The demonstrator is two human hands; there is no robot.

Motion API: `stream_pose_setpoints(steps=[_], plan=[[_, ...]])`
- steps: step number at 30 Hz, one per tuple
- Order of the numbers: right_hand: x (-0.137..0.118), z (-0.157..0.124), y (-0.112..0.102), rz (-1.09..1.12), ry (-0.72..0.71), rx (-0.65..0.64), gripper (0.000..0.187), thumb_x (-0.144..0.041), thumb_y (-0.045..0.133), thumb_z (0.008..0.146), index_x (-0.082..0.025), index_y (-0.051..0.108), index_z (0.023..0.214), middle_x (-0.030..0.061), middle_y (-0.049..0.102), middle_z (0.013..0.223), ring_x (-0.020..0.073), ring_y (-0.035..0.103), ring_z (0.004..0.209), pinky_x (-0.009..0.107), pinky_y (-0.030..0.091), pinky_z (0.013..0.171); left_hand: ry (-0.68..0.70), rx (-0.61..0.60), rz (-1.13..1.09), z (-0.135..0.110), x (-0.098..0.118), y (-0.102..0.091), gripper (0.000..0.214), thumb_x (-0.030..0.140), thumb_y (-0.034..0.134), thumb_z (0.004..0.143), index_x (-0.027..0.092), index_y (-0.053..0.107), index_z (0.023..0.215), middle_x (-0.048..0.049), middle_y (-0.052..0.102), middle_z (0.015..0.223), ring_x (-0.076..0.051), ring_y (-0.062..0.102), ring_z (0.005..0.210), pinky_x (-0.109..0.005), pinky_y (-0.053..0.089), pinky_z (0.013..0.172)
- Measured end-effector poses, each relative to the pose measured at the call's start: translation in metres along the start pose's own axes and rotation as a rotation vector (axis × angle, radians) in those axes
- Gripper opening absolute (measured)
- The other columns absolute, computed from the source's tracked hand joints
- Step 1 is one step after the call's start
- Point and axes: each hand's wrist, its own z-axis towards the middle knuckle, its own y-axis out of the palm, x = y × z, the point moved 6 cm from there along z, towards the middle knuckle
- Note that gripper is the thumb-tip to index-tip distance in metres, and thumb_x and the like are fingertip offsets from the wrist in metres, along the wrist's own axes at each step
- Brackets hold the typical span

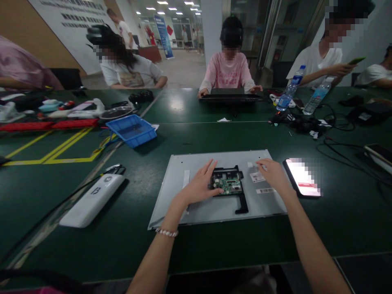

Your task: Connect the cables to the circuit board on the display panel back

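A flat grey display panel point(171, 179) lies on the green table in front of me, its metal back facing up. On its middle sits a green circuit board point(228, 183) in a black plastic bracket point(243, 204). My left hand point(199, 183) reaches over the board's left side, with fingers stretched and apart, the thumb at its lower edge. My right hand point(274, 173) is over the panel's right part, fingertips drawn together near a small white tab point(250, 164). Whether anything is pinched there is too small to tell. Below lie a white label point(257, 177) and a barcode sticker point(265, 190).
A lit phone point(301, 177) lies right of the panel. To the left are a white power bank point(93, 200) with a cable and a blue tray point(133, 130). Bottles point(290, 87) and cables stand farther right. A person opposite holds a dark screen point(231, 98).
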Motion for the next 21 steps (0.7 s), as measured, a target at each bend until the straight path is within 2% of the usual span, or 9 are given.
stream_pose_setpoints(steps=[3,6,8,10,13,17,21], plan=[[0.002,-0.004,-0.002,0.017,0.055,-0.061,0.027,-0.022,0.048,0.085,-0.019,0.065,0.105,0.0074,0.065,0.105,0.0191,0.061,0.092,0.032,0.046,0.083,-0.074,0.197,0.085,0.001,-0.012,-0.017,0.07,0.043,0.045,0.089,0.023,0.009,0.145,-0.0095,0.016,0.152,-0.027,0.021,0.137,-0.045,0.025,0.11],[0.002,-0.008,-0.001,0.069,0.084,-0.149,0.03,-0.026,0.055,0.081,-0.02,0.064,0.109,0.0081,0.063,0.106,0.0183,0.061,0.087,0.031,0.048,0.078,-0.22,0.391,0.166,-0.003,-0.036,-0.03,0.057,0.028,0.045,0.088,0.017,0.025,0.14,-0.0134,0.032,0.144,-0.029,0.03,0.132,-0.047,0.029,0.107],[0.002,-0.01,0.0,0.091,0.088,-0.188,0.032,-0.024,0.058,0.078,-0.021,0.064,0.11,0.0085,0.063,0.107,0.0184,0.061,0.087,0.03,0.048,0.077,-0.332,0.454,0.167,-0.007,-0.054,-0.033,0.049,0.02,0.045,0.084,0.015,0.035,0.133,-0.0144,0.043,0.134,-0.028,0.04,0.125,-0.046,0.034,0.103],[0.004,-0.011,0.002,0.093,0.094,-0.204,0.031,-0.019,0.058,0.076,-0.021,0.066,0.106,0.008,0.064,0.102,0.0182,0.061,0.086,0.03,0.048,0.076,-0.427,0.441,0.16,-0.011,-0.068,-0.031,0.043,0.015,0.044,0.081,0.015,0.044,0.124,-0.0138,0.05,0.123,-0.028,0.047,0.117,-0.044,0.039,0.099],[0.009,-0.01,0.004,0.097,0.099,-0.192,0.027,-0.013,0.054,0.075,-0.02,0.068,0.097,0.0067,0.066,0.094,0.0167,0.062,0.08,0.03,0.048,0.074,-0.505,0.357,0.198,-0.014,-0.078,-0.025,0.04,0.012,0.046,0.076,0.017,0.053,0.115,-0.0125,0.054,0.114,-0.029,0.052,0.109,-0.044,0.043,0.093],[0.016,-0.008,0.002,0.077,0.108,-0.14,0.024,-0.012,0.052,0.076,-0.02,0.069,0.091,0.0058,0.067,0.091,0.0155,0.063,0.077,0.028,0.048,0.072,-0.533,0.315,0.221,-0.016,-0.083,-0.022,0.04,0.006,0.044,0.073,0.017,0.057,0.109,-0.0115,0.055,0.105,-0.026,0.056,0.098,-0.039,0.046,0.087],[0.021,-0.009,-0.002,0.011,0.131,-0.082,0.023,-0.014,0.052,0.077,-0.019,0.068,0.093,0.0059,0.068,0.093,0.0172,0.063,0.081,0.03,0.047,0.077,-0.498,0.318,0.174,-0.014,-0.085,-0.023,0.04,0.001,0.038,0.073,0.014,0.059,0.105,-0.0097,0.056,0.094,-0.022,0.059,0.088,-0.032,0.047,0.084]])
